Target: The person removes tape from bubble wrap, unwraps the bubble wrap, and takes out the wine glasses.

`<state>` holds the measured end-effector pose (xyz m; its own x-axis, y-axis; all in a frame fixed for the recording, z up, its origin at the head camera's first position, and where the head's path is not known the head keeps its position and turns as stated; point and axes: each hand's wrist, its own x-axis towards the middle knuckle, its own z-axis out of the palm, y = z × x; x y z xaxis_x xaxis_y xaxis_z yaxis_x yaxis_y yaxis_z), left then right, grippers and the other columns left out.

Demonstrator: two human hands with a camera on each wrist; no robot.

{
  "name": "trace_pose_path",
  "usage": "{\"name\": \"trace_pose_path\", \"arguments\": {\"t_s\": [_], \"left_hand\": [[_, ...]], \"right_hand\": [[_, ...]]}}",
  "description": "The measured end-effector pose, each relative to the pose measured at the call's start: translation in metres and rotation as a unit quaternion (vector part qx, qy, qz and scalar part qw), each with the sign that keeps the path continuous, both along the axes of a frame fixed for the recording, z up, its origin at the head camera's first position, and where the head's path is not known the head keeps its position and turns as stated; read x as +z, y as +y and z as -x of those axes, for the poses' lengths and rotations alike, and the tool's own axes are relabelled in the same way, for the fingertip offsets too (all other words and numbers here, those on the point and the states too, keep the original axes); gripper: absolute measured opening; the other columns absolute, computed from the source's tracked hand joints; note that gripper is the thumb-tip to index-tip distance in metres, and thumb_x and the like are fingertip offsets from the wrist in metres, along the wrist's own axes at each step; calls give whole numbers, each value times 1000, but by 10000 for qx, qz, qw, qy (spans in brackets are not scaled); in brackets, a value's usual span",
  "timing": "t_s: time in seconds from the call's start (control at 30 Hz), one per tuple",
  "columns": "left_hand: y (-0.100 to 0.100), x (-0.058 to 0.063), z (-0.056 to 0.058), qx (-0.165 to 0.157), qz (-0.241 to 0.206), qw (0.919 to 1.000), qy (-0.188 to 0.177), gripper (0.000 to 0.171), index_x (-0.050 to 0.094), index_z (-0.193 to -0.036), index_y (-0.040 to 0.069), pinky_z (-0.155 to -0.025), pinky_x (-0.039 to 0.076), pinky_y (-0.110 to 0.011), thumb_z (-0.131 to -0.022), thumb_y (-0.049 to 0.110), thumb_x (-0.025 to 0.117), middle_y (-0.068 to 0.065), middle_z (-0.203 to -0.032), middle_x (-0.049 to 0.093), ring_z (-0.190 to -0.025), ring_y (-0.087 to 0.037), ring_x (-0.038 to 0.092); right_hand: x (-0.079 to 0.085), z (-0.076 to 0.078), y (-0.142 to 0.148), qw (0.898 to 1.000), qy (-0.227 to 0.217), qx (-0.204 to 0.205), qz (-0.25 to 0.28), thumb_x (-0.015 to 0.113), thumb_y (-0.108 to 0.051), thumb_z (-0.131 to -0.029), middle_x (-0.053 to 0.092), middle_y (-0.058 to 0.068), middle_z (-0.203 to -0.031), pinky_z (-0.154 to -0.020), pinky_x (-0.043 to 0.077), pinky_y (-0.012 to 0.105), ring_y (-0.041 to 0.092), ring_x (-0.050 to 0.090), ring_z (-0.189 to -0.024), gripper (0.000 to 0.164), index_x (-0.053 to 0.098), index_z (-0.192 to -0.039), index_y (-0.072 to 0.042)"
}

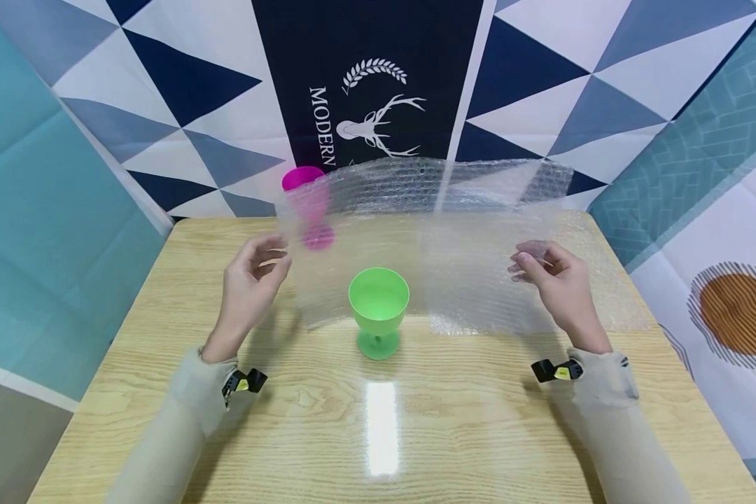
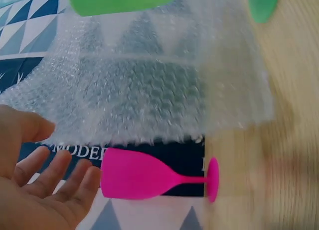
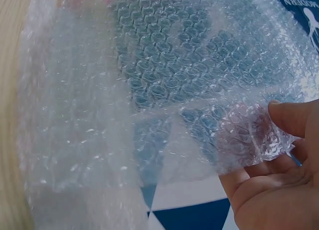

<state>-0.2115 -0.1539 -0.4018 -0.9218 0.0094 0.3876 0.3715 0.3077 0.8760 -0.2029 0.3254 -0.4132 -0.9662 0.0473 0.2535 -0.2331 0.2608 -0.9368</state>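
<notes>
A clear sheet of bubble wrap (image 1: 479,259) stands raised over the back of the table, its near edge just behind the green goblet (image 1: 379,315). My right hand (image 1: 557,283) pinches the sheet's right side between thumb and fingers, as the right wrist view confirms at the crinkled wrap (image 3: 244,135). By the sheet's left edge is my left hand (image 1: 248,283); its fingers are relaxed and spread from the thumb, with nothing held in the left wrist view. A pink goblet (image 1: 302,175) stands upright behind the wrap, its lower part seen through it.
The light wooden table (image 1: 290,420) meets a patterned wall covering (image 1: 214,91) at the back. A teal wall (image 1: 57,189) rises on the left, and a patterned cloth (image 1: 699,231) hangs on the right. Each wrist wears a strapped camera.
</notes>
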Motion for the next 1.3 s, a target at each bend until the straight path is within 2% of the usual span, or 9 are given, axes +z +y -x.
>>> {"name": "trace_pose_path", "arguments": {"t_s": [0.17, 0.3, 0.43, 0.6, 0.67, 0.9, 1.03, 1.2, 1.3], "left_hand": [[-4, 0, -7, 224, 772, 9964, 262, 44, 58, -138, 4, -95, 60, -43, -96, 6, 71, -16, -127, 67, -114, -31, 67], [-2, -1, -12, 207, 926, 9947, 399, 46, 58, -137, 2, -92, 60, -54, -94, 5, 73, -19, -125, 67, -112, -32, 68], [1, -2, -17, 48, 897, 9955, 303, 47, 58, -137, 0, -91, 62, -50, -93, 3, 73, -20, -124, 68, -111, -31, 68], [6, -6, -22, -295, 536, 9981, -96, 47, 56, -139, 2, -90, 60, -24, -95, 4, 72, -20, -126, 67, -113, -32, 68], [9, -8, -25, -433, 500, 9975, -247, 48, 55, -140, 3, -89, 58, -18, -95, 4, 72, -20, -126, 67, -114, -35, 67], [28, -20, -33, -977, 445, 9916, -717, 50, 56, -139, 1, -91, 62, -34, -91, -2, 73, -20, -123, 68, -115, -41, 67], [39, -31, -36, -1299, 388, 9849, -1076, 52, 54, -140, 0, -93, 62, -35, -91, -3, 72, -21, -125, 66, -116, -44, 65], [48, -39, -36, -1559, 434, 9767, -1411, 51, 53, -141, 1, -95, 62, -40, -93, -1, 71, -27, -127, 64, -113, -42, 67], [53, -43, -36, -1697, 493, 9720, -1546, 53, 53, -142, 2, -95, 61, -41, -93, -1, 71, -25, -126, 65, -112, -39, 68]], "right_hand": [[-4, -7, 13, 9995, -282, -127, 17, 64, -20, -102, 73, -3, -105, -76, 62, 19, 6, 74, -87, 36, 62, -126, 6], [-9, -12, 20, 9987, -455, -205, 128, 65, -20, -101, 74, -4, -104, -75, 62, 19, 6, 74, -87, 37, 61, -126, 7], [-14, -13, 24, 9980, -582, -215, 131, 65, -21, -102, 73, -5, -104, -75, 62, 19, 5, 74, -87, 37, 61, -127, 7], [-21, -14, 28, 9972, -712, -234, 22, 64, -21, -102, 72, -6, -107, -77, 62, 18, 4, 73, -90, 38, 60, -128, 7], [-24, -15, 30, 9967, -787, -216, -42, 63, -21, -103, 71, -8, -110, -78, 62, 18, 3, 73, -92, 38, 60, -127, 8], [-36, -20, 36, 9926, -960, -328, -665, 61, -25, -104, 69, -14, -111, -79, 61, 15, -3, 69, -95, 40, 59, -127, 8], [-43, -21, 41, 9897, -1149, -344, -786, 63, -26, -104, 69, -12, -113, -79, 60, 14, -2, 68, -95, 37, 61, -121, 6], [-49, -24, 48, 9769, -1438, -405, -1525, 61, -35, -104, 66, -18, -106, -72, 56, 12, -4, 62, -92, 37, 64, -115, 0], [-52, -26, 52, 9700, -1563, -375, -1825, 61, -38, -104, 64, -17, -106, -69, 54, 13, -3, 58, -91, 41, 66, -120, -1]]}}
